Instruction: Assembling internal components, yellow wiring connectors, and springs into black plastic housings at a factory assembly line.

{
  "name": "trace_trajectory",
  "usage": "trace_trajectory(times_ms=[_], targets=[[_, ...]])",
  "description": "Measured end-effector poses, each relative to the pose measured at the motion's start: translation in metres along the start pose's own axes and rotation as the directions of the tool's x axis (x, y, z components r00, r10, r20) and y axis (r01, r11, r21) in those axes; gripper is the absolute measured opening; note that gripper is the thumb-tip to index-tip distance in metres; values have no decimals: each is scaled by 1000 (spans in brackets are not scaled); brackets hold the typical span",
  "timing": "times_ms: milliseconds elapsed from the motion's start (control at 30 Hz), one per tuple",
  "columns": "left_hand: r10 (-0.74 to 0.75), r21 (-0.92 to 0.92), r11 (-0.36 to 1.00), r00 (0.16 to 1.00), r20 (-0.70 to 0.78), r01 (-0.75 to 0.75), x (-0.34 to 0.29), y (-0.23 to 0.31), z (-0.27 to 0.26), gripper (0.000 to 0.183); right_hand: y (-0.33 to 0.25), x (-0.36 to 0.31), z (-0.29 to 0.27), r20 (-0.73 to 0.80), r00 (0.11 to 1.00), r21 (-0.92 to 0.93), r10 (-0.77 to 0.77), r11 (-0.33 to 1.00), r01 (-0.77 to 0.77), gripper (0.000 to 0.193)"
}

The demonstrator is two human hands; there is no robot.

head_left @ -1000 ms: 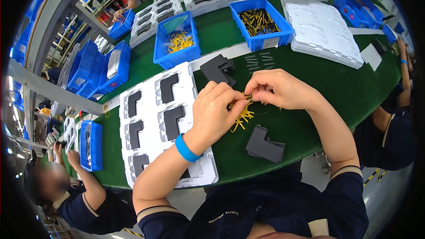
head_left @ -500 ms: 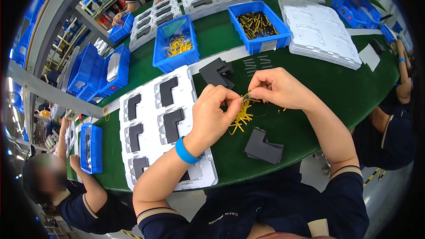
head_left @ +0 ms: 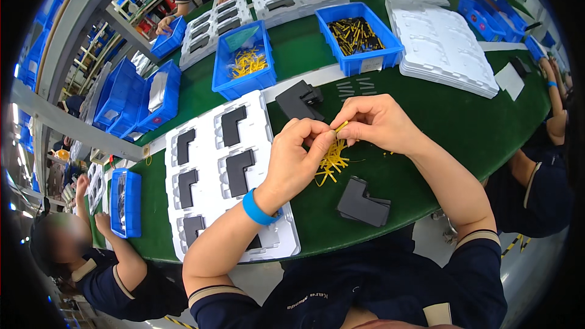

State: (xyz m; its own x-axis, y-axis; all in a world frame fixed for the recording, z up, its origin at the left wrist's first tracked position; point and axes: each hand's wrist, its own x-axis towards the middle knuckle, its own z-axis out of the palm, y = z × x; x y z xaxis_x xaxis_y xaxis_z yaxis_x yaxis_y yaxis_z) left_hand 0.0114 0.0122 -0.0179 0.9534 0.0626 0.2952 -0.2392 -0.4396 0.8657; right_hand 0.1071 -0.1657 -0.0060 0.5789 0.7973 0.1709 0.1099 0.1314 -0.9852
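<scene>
Over the green table, my left hand [head_left: 300,151] and my right hand [head_left: 379,125] meet with fingertips pinched together. A narrow yellow strip [head_left: 342,126] sticks up between them, both hands holding it; its lower part is hidden by my fingers. Just beneath lies a loose pile of yellow strips [head_left: 332,163]. Nearer me rest dark L-shaped pieces [head_left: 361,202], one overlapping another. More dark L-shaped pieces [head_left: 297,101] lie beyond my left hand. Small dark strips [head_left: 356,88] are laid out in rows past my right hand.
Left of me, a white moulded tray [head_left: 207,172] holds several dark L-shaped pieces, partly under my left forearm. Blue bins with yellow strips [head_left: 244,85] and black-and-yellow strips [head_left: 365,61] stand farther off. White trays [head_left: 442,49] are stacked at right. Co-workers sit around the table.
My right hand has moved slightly left, closing the gap to my left hand. The yellow strip between them now points up more steeply. At left, a co-worker's raised hand has shifted.
</scene>
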Motion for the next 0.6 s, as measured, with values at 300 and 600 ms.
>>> trace_trajectory(times_ms=[300,600], targets=[[80,173,982,997,-20,-76,4,7,-8,11,-11,-1,-9,49,979,-519,-196,833,193,9],[191,264,947,981,-3,-184,5,12,-3,7,-11,-4,-10,109,967,-535,-232,806,254,12]])
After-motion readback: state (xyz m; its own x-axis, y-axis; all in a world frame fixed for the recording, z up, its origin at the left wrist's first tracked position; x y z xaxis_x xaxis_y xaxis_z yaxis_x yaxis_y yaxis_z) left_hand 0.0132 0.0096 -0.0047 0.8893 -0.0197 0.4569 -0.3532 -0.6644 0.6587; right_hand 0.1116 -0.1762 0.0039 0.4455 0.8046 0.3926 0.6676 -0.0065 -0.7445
